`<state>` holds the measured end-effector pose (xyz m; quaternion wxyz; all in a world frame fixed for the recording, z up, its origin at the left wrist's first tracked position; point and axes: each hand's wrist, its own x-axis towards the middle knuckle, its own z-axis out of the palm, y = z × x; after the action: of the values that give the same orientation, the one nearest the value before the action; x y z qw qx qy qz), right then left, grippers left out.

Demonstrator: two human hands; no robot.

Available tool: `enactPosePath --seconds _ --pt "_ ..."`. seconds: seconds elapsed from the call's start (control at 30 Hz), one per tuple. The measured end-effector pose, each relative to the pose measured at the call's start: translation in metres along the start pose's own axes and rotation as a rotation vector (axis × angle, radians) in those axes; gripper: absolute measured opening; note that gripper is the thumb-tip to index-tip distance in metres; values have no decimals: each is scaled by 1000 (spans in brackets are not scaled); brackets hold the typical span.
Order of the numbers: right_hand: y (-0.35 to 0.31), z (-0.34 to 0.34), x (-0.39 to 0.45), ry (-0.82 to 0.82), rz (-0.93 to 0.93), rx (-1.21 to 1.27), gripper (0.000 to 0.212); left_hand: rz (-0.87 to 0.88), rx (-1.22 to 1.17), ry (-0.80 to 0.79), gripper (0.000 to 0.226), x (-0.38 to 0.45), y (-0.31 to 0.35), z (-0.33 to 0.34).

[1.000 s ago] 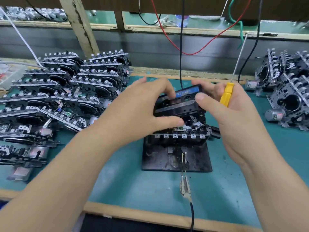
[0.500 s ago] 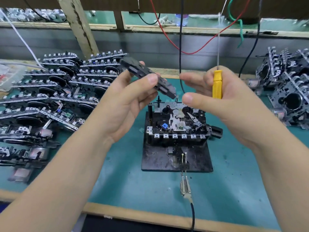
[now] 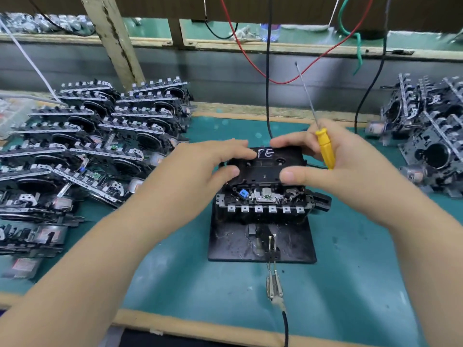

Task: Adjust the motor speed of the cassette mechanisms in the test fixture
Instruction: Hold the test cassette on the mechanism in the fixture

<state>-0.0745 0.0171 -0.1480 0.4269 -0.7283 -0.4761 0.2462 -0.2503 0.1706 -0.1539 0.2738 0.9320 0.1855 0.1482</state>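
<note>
Head view, single frame.

Left hand [image 3: 200,171]: forearm entered from lower left, reaching toward frame centre; fingers loosely spread, fingertips and thumb laid on the left edge of the black plastic cassette [image 3: 265,166].

Right hand [image 3: 333,166]: forearm entered from lower right; thumb and forefinger pressed against the cassette's right edge, remaining fingers curled round the yellow-handled slim-shaft screwdriver [image 3: 324,149].

Screwdriver: long axis near upright, metal tip pointed toward upper centre, leaning slightly left.

Cassette: held flat at frame centre, long axis left to right, white lettering uppermost, seated on the black cassette mechanism [image 3: 263,201].

Mechanism: mounted on the dark square test fixture plate [image 3: 260,241], on the teal bench mat [image 3: 363,284].
</note>
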Motion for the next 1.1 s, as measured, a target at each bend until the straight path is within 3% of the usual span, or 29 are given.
enactPosePath --seconds 0.13,0.27,0.4,0.53,0.7,0.77,0.87,0.97,1.1 --pt "18 22 1 178 126 367 41 45 247 -68 45 6 9 -7" --pt "24 31 -1 219 204 590 38 80 362 -174 65 6 15 -12" --pt "25 32 0 223 219 645 37 119 412 -212 105 -3 15 -10" --pt "25 36 -1 262 212 642 38 160 447 -200 116 -1 15 -8" --pt "24 38 -3 278 198 651 38 200 404 -185 104 -4 9 -13" --pt "24 39 -3 288 192 664 38 179 374 -166 84 8 8 -4" --pt "25 41 -3 301 192 657 38 5 294 -217 43 25 -2 8" --pt "25 43 -4 305 185 671 36 234 300 -181 44 1 -9 13" --pt "25 43 -6 296 182 699 32 232 196 -110 51 -23 -8 20"
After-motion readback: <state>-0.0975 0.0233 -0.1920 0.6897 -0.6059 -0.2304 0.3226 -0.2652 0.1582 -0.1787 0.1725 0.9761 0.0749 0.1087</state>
